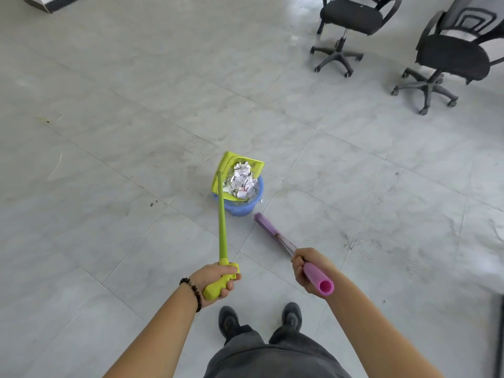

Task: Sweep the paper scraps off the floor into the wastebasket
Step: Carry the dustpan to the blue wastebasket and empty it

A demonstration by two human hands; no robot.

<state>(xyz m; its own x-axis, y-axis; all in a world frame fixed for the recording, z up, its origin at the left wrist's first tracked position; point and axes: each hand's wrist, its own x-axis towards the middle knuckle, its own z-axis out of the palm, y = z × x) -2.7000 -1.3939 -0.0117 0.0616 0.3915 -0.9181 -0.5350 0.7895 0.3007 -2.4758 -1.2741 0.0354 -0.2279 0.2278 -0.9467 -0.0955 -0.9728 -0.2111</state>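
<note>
Two firm grips: the left hand (218, 282) curls round the handle of a green dustpan (256, 162), the right hand (305, 271) round a pink broom (272, 233). Mid-frame, the dustpan tilts over a blue wastebasket (240, 208) — crumpled paper scraps (241, 180) heaped in it. The broom's head sits just beside the wastebasket, to its lower right.

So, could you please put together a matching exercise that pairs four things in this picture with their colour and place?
Things:
1. dustpan
2. broom
3. wastebasket
4. office chairs

Descriptions:
A. blue, directly beneath the pan
B. black, far off to the right
C. green, handle gripped by the left hand, pan holding paper scraps
D. purple, handle gripped by the right hand

Pairs: 1-C, 2-D, 3-A, 4-B
</note>
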